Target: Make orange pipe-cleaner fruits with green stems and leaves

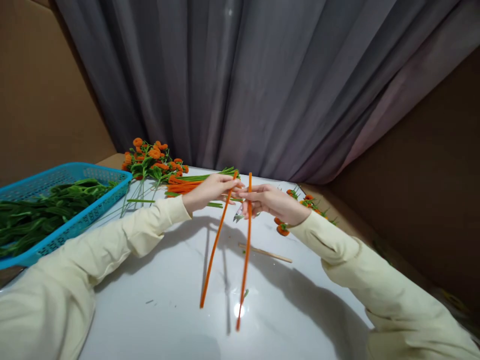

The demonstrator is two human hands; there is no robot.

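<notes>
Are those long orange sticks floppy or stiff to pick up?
Probably light: the left hand and right hand each seem to pinch one. Likely bendy, since the left orange stick curves gently. Perhaps not very floppy: the right orange stick shows no sharp droop.

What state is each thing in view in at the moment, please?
Left hand: closed in a pinch grip on the left orange strip.
Right hand: closed in a pinch grip on the right orange strip.
Both strips: slanting down, lower ends free.
Blue basket: holding green leaves.
Orange strip bundle: lying flat.
Back-left orange flowers: bunched together.
Wooden stick: lying on the table.
Curtain: hanging in folds.
</notes>
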